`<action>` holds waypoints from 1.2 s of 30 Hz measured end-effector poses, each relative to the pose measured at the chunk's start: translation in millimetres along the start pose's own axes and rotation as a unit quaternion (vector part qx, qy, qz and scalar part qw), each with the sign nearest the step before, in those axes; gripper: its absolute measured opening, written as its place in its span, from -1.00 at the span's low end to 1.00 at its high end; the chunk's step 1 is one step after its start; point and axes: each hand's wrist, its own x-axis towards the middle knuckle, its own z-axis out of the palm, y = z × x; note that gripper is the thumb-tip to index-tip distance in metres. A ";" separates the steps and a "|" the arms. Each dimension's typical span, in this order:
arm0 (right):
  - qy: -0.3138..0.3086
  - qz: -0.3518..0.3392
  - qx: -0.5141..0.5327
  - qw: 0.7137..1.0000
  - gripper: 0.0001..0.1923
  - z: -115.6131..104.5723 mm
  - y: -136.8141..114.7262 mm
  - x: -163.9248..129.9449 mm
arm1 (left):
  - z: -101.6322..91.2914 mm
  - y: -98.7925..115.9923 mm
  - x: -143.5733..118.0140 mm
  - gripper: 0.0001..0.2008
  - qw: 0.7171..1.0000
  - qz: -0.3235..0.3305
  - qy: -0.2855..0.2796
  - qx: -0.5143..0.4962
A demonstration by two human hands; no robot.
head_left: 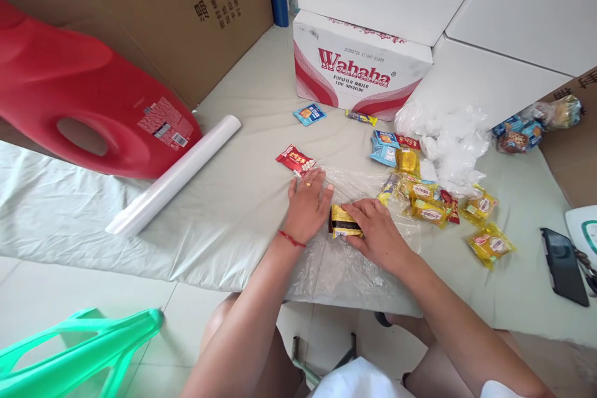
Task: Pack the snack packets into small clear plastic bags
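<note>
My left hand lies flat, fingers spread, pressing on a clear plastic bag spread on the covered table. A red cord circles its wrist and a ring sits on one finger. My right hand holds a yellow and black snack packet against the bag, right beside the left hand. A red snack packet lies just beyond my left fingertips. Several yellow packets sit to the right of my right hand.
A large red jug and a white roll lie at left. A Wahaha carton, blue packets and crumpled plastic bags sit at the back. A dark phone lies at right. A green stool stands lower left.
</note>
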 end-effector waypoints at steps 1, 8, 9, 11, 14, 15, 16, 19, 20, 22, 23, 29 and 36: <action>-0.003 0.001 0.009 1.000 -0.34 -1.5 1.6 -0.3 | -1.2 2.3 -1.9 -0.44 1.000 0.004 0.002 0.003; 0.039 -0.016 0.072 0.997 -0.46 -41.9 40.2 31.8 | -1.8 4.3 -13.8 -0.26 0.997 0.058 -0.024 0.044; 0.047 0.000 0.050 0.998 -0.47 -44.3 45.0 44.4 | -1.3 3.0 -13.3 -0.24 0.997 0.055 -0.032 0.039; 0.032 0.027 0.000 0.999 -0.40 -42.9 50.5 71.9 | -0.7 1.1 -11.2 -0.21 0.998 0.042 -0.039 0.028; -0.017 0.033 -0.050 0.998 -0.37 -34.8 50.9 106.9 | -1.2 0.5 -8.6 -0.17 0.999 0.025 -0.025 0.022; -0.032 0.034 -0.052 0.998 -0.46 -33.3 50.2 114.5 | -1.6 0.6 -8.6 -0.15 0.999 0.024 -0.016 0.024; -0.045 0.039 -0.046 0.997 -0.60 -33.2 49.7 119.9 | -2.0 0.7 -9.2 -0.13 0.999 0.025 -0.006 0.026; -0.075 0.043 -0.001 0.996 -0.90 -40.1 50.2 124.8 | -2.5 1.0 -13.4 -0.08 0.999 0.027 0.021 0.033; -0.073 0.031 0.011 0.997 -0.93 -43.9 50.9 123.7 | -2.1 1.4 -15.4 -0.08 0.999 0.027 0.027 0.035; -0.053 -0.002 0.031 0.998 -0.96 -51.4 51.8 119.1 | -0.2 3.0 -19.9 -0.09 0.998 0.027 0.035 0.038; -0.039 -0.016 0.039 0.998 -0.97 -54.8 51.7 115.7 | 1.4 4.3 -22.1 -0.09 0.998 0.027 0.038 0.041; 0.026 -0.070 0.067 0.995 -0.93 -66.1 32.2 78.5 | 10.7 14.5 -32.4 -0.07 0.996 0.013 0.068 0.051; 0.040 -0.205 0.073 0.975 -0.81 -32.2 6.5 16.4 | 0.4 1.9 -44.5 0.06 0.997 0.000 0.049 -0.059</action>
